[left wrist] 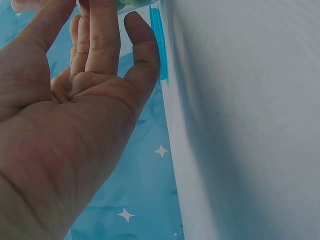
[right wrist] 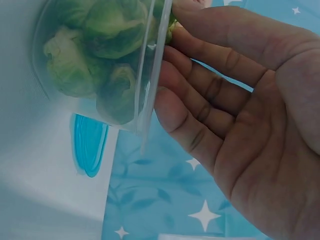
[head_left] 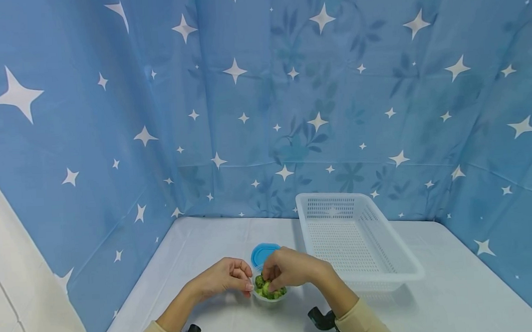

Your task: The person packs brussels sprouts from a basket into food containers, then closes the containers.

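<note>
A small clear plastic tub (right wrist: 142, 107) of green Brussels sprouts (right wrist: 115, 30) stands uncovered on the white table. From the right, my right hand (head_left: 294, 267) reaches over it, thumb and forefinger around a sprout at the top of the pile; the rim hides part of these fingertips in the right wrist view. My left hand (head_left: 227, 278) is at the tub's left side, its thumb tip right at the rim and its fingers loosely bent. In the left wrist view the tips of my left fingers (left wrist: 102, 45) run up towards the sprouts at the top edge.
Just behind the tub lies a round blue lid (head_left: 260, 254). A large white perforated basket (head_left: 409, 269) stands to the right, close by my right forearm. Blue curtains with white stars (head_left: 245, 112) enclose the back and sides of the white table (head_left: 180, 250).
</note>
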`<act>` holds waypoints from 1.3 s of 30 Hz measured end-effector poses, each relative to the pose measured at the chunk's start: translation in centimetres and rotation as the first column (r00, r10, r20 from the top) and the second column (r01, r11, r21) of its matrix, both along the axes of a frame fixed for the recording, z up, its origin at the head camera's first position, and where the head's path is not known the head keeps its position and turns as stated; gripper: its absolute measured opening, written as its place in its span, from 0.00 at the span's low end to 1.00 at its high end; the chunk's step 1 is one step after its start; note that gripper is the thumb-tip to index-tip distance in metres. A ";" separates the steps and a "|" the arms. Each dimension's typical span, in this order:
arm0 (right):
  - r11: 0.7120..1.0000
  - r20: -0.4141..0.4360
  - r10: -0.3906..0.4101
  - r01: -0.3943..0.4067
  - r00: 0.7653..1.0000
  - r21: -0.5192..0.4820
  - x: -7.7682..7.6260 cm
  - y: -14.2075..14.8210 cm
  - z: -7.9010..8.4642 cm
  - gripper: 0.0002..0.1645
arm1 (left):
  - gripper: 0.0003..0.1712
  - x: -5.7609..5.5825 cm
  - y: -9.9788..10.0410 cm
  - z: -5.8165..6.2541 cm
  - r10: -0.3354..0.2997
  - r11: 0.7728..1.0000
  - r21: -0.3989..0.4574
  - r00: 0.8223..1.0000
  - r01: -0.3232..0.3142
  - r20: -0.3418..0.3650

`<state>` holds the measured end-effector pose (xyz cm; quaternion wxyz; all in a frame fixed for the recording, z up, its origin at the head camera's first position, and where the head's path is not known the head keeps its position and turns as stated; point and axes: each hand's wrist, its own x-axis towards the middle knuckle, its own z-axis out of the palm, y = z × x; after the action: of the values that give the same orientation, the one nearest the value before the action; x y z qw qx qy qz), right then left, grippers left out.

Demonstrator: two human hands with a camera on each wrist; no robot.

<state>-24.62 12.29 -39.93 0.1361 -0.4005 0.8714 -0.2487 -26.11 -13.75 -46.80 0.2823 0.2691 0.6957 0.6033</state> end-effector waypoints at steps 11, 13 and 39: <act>0.999 -0.042 0.008 -0.006 0.999 0.043 0.1 -0.1 0.0 0.05 | 0.21 0.0 0.0 0.0 0.003 1.000 -0.003 1.000 -0.003 -0.008; 0.999 -0.044 0.008 -0.006 0.999 0.045 0.0 -0.1 0.0 0.04 | 0.21 0.0 0.0 0.0 0.005 1.000 -0.004 1.000 -0.005 -0.009; 0.782 -0.033 -0.420 0.344 0.907 -0.520 -1.0 -2.1 -2.1 0.24 | 0.20 -0.3 -0.2 1.0 0.016 0.995 -0.095 1.000 -0.016 0.006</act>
<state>-25.57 10.18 -42.04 -0.0909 -0.2538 0.8466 -0.4589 -26.40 -13.94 -45.81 0.2923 0.2478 0.7248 0.5725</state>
